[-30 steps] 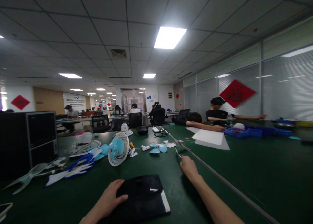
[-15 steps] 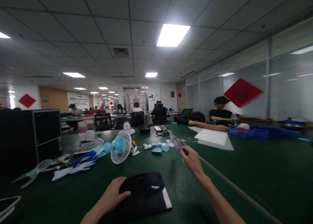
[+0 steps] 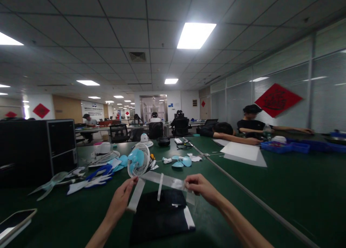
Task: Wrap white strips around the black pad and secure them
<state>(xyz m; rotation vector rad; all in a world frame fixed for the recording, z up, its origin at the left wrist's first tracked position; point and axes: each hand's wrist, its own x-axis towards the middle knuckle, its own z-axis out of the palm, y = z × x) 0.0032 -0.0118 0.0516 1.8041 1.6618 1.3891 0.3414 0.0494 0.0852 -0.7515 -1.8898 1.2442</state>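
Observation:
My left hand (image 3: 121, 197) and my right hand (image 3: 202, 187) are raised above the table, holding a translucent plastic strip (image 3: 170, 181) stretched between them. Each hand pinches it with fingers closed. One length of the strip hangs down by my left hand, and a narrow white piece dangles near its middle. A short end shows below my right fingers. Underneath lies a flat black pouch (image 3: 159, 219) with a white patch at its right corner. Just behind the strip, a small white fan with light-blue blades (image 3: 138, 160) leans on the table.
Blue-and-white gloves (image 3: 93, 179) and a loose clear fan blade (image 3: 51, 186) lie left, near a black computer case (image 3: 61, 143). A light-blue blade (image 3: 178, 162) lies beyond the strip. White paper (image 3: 240, 151) and a blue tray (image 3: 273, 147) are right. A phone (image 3: 17, 222) sits front left.
My left hand has lifted off the black pouch and now grips the plastic strip. My right hand has come lower and nearer, and the strip is spread between both hands. The view has shifted slightly left.

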